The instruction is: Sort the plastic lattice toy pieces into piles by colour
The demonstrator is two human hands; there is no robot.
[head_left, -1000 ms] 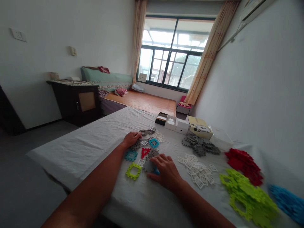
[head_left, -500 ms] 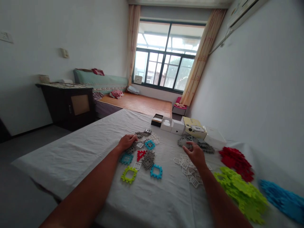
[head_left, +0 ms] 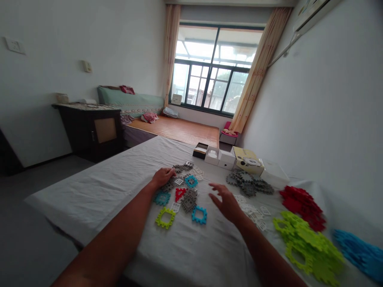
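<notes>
My left hand (head_left: 163, 176) rests at the left edge of a cluster of building pieces, its fingers curled in beside dark grey notched pieces (head_left: 169, 184); anything inside them is hidden. Over the cloth, right of the cluster, my right hand (head_left: 225, 200) is held with fingers apart and no piece visible in it. Near my hands lie a blue ring piece (head_left: 191, 175), a red triangle piece (head_left: 180, 194), a grey notched piece (head_left: 189, 205), a second blue square frame (head_left: 199, 220), a teal piece (head_left: 162, 203) and a lime square frame (head_left: 165, 224).
White lattice pieces (head_left: 254, 213) lie beyond my right wrist. A grey pile (head_left: 248, 183), a red pile (head_left: 302, 207), a lime pile (head_left: 311, 243) and a blue pile (head_left: 359, 253) spread along the right. Boxes (head_left: 226, 159) line the table's back edge.
My right hand has moved left, away from the grey pile, and now hovers nearer the cluster. My left hand stays in place among the pieces. The view has shifted slightly.
</notes>
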